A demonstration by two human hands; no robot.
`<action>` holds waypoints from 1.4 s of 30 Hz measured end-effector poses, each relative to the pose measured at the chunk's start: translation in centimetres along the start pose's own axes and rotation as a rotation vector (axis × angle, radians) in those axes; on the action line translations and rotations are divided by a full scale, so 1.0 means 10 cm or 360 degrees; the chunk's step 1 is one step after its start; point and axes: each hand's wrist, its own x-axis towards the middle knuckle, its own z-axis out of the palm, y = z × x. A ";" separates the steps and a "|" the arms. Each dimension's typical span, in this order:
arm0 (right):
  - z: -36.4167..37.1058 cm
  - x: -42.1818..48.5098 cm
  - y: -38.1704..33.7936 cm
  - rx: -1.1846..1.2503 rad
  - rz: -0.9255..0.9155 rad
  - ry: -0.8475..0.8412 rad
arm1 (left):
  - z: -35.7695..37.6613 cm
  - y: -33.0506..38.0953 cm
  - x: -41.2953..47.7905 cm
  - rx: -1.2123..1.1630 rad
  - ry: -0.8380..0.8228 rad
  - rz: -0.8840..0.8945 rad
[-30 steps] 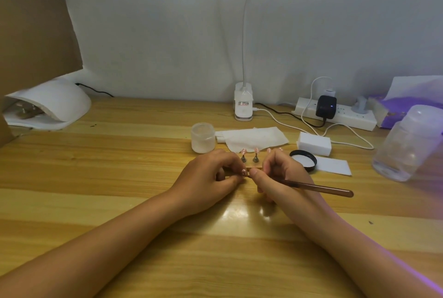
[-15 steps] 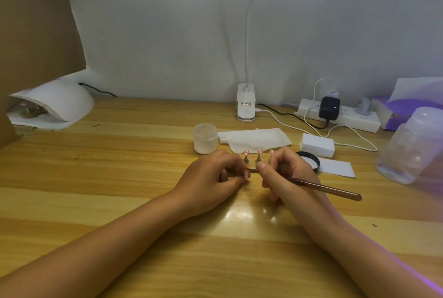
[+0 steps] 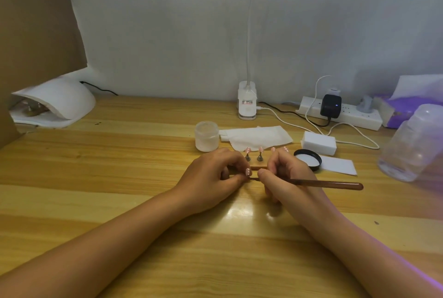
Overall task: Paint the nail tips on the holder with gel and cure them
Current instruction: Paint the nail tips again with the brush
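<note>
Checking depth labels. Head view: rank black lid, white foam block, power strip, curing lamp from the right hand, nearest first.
From the right hand:
1. Black lid, just right of it.
2. White foam block, behind the lid.
3. Power strip, back right by the wall.
4. Curing lamp, far left.

Pink nail tips (image 3: 260,149) upright in a row on the low wooden holder (image 3: 259,167).

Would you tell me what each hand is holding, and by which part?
The right hand grips the brush near its bristle end, handle pointing right. The left hand pinches a nail tip; exactly where is hidden by the fingers.
</note>
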 end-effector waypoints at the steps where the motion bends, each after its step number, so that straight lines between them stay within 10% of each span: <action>1: 0.00 0.00 0.01 0.0033 0.0006 0.0020 | 0.00 0.00 0.00 0.0002 -0.0002 -0.0004; 42: -0.04 0.00 0.06 0.0403 0.0008 0.0107 | -0.01 0.03 -0.01 -0.0034 0.0023 0.0007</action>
